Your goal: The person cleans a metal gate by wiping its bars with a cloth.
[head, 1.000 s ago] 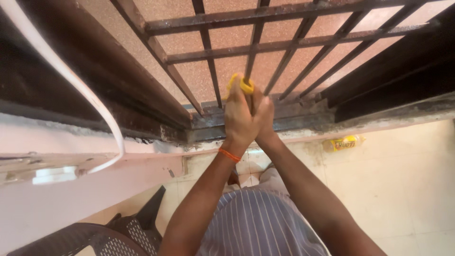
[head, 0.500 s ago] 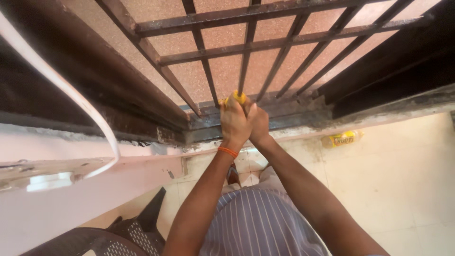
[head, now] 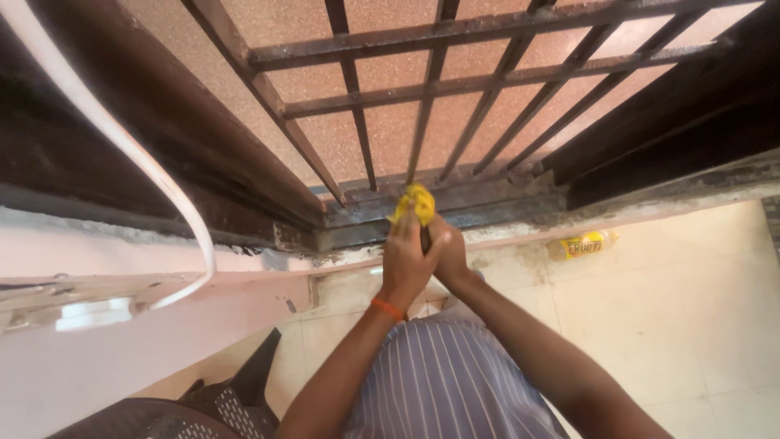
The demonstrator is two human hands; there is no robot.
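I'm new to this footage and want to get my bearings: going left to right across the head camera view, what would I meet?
White cable → dark chair → left hand → yellow cloth → right hand → yellow packet on the floor.

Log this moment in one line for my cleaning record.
hands: left and right clasp yellow cloth | place: window grille base
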